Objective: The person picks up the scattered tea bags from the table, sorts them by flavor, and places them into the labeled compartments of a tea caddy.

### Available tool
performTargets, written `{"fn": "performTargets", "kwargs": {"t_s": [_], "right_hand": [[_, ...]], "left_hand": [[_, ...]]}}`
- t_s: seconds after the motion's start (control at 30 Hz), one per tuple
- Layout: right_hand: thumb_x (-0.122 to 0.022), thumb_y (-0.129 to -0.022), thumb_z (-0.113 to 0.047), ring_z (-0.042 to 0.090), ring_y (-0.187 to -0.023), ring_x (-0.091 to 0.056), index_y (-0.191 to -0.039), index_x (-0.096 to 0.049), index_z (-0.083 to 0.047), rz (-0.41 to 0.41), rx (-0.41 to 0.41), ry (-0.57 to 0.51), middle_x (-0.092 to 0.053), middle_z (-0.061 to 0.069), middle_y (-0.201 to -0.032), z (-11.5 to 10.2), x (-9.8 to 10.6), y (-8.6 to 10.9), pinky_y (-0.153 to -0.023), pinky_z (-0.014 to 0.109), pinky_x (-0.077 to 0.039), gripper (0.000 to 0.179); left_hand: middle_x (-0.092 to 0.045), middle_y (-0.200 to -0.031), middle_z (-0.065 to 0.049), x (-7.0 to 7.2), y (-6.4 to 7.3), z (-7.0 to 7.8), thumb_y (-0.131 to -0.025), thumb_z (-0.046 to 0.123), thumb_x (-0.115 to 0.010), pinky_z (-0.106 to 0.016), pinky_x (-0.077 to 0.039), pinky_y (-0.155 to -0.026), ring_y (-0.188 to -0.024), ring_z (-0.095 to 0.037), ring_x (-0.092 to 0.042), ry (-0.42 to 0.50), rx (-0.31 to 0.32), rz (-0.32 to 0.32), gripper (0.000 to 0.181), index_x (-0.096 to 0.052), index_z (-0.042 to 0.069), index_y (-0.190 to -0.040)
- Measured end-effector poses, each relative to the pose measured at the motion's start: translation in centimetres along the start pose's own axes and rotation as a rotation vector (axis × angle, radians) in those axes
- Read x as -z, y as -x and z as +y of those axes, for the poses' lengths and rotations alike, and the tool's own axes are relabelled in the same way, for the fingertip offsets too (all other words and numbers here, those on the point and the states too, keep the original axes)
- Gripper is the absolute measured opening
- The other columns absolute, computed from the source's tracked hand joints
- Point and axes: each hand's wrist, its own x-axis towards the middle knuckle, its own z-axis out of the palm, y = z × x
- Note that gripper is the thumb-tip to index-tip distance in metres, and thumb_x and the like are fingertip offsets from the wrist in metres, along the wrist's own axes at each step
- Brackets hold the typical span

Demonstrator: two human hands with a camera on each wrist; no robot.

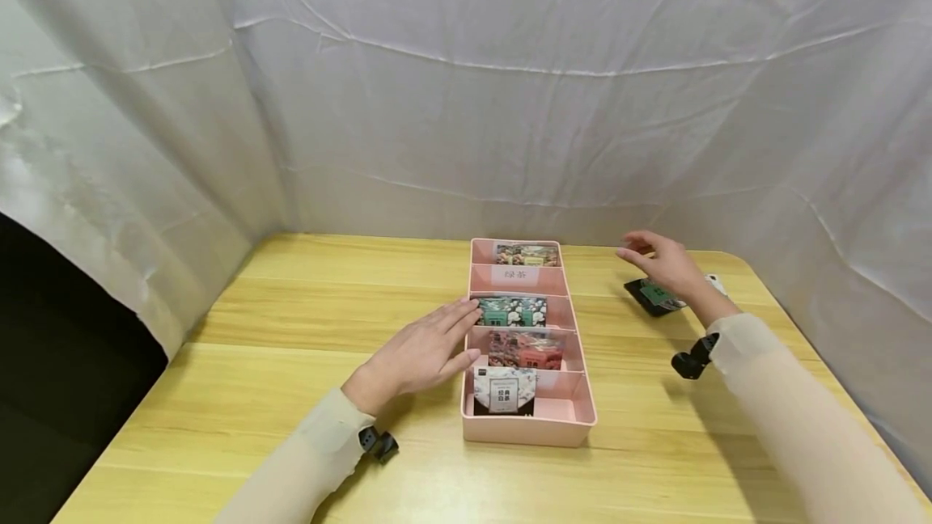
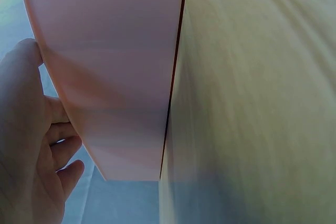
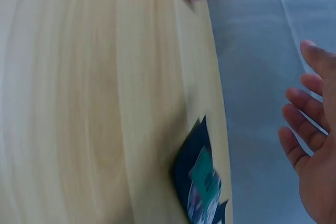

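A long pink divided box (image 1: 526, 432) stands on the table with tea packets in several compartments. In its front section a white packet (image 1: 504, 391) leans upright; behind it are red packets (image 1: 526, 350), then green packets (image 1: 513, 311). My left hand (image 1: 425, 350) rests its straight fingers along the box's left rim, fingertips beside the green packets. To the right of the box, my right hand (image 1: 666, 265) hovers with loosely bent fingers, nothing in its grasp. Below it lies a black-and-green packet (image 3: 202, 179), overlapping a white-edged packet (image 1: 717, 284) partly hidden by the wrist.
Packets with a yellow label (image 1: 527, 255) sit in the box's rearmost section. A white paper label (image 1: 514, 275) marks the divider in front of them. The wooden table (image 1: 291, 330) meets pale hanging cloth (image 1: 451, 128) at the back and sides.
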Motion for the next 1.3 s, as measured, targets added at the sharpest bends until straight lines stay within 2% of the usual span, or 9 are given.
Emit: {"fn": "performTargets", "kwargs": {"t_s": [0.37, 0.63, 0.73, 0.9, 1.17, 1.3], "right_hand": [[-0.056, -0.098, -0.046, 0.052, -0.126, -0.040, -0.145, -0.037, 0.006, -0.050, -0.040, 0.084, -0.040, 0.035, -0.140, 3.8, 1.2, 1.5, -0.100, 0.066, -0.036, 0.073], [-0.060, -0.094, -0.052, 0.057, -0.128, -0.032, -0.145, -0.033, 0.012, -0.088, -0.066, 0.196, -0.035, 0.039, -0.142, 6.4, 0.6, 2.3, -0.104, 0.068, -0.027, 0.087], [-0.060, -0.093, -0.053, 0.059, -0.127, -0.030, -0.145, -0.031, 0.014, -0.098, -0.064, 0.220, -0.033, 0.041, -0.141, 6.9, 0.4, 2.7, -0.105, 0.069, -0.024, 0.090], [-0.059, -0.093, -0.054, 0.059, -0.123, -0.034, -0.145, -0.029, 0.016, -0.106, -0.081, 0.250, -0.033, 0.044, -0.138, 7.2, 0.3, 3.3, -0.102, 0.070, -0.028, 0.092], [-0.058, -0.092, -0.058, 0.060, -0.124, -0.032, -0.146, -0.029, 0.015, -0.103, -0.089, 0.282, -0.030, 0.044, -0.139, 7.7, -0.2, 3.6, -0.101, 0.070, -0.029, 0.096], [-0.058, -0.091, -0.060, 0.061, -0.125, -0.029, -0.146, -0.028, 0.014, -0.119, -0.097, 0.283, -0.028, 0.044, -0.141, 7.7, -0.4, 3.6, -0.101, 0.072, -0.027, 0.097]], "left_hand": [[-0.022, -0.160, -0.015, 0.2, -0.1, 0.0, -0.104, 0.055, -0.019, -0.039, -0.018, -0.118, -0.147, -0.028, -0.018, -0.007, 0.009, -0.017, 0.072, -0.028, 0.003, -0.153], [-0.024, -0.159, -0.015, 0.0, -0.1, -0.1, -0.104, 0.054, -0.019, -0.042, -0.023, -0.117, -0.146, -0.030, -0.023, -0.001, -0.004, -0.004, 0.072, -0.029, 0.002, -0.153], [-0.023, -0.159, -0.014, 0.0, -0.1, -0.1, -0.104, 0.055, -0.018, -0.041, -0.021, -0.118, -0.146, -0.029, -0.021, -0.001, 0.000, -0.008, 0.072, -0.029, 0.003, -0.153], [-0.022, -0.160, -0.013, 0.1, -0.2, -0.1, -0.104, 0.055, -0.018, -0.037, -0.016, -0.119, -0.147, -0.027, -0.019, -0.011, 0.008, -0.022, 0.072, -0.028, 0.004, -0.154], [-0.024, -0.159, -0.015, 0.0, -0.1, -0.2, -0.104, 0.054, -0.019, -0.041, -0.021, -0.118, -0.146, -0.029, -0.021, -0.008, -0.005, -0.007, 0.072, -0.029, 0.003, -0.153], [-0.024, -0.159, -0.014, -0.1, -0.1, -0.2, -0.104, 0.055, -0.018, -0.039, -0.020, -0.118, -0.146, -0.029, -0.021, -0.012, -0.001, -0.008, 0.072, -0.029, 0.003, -0.153]]}}
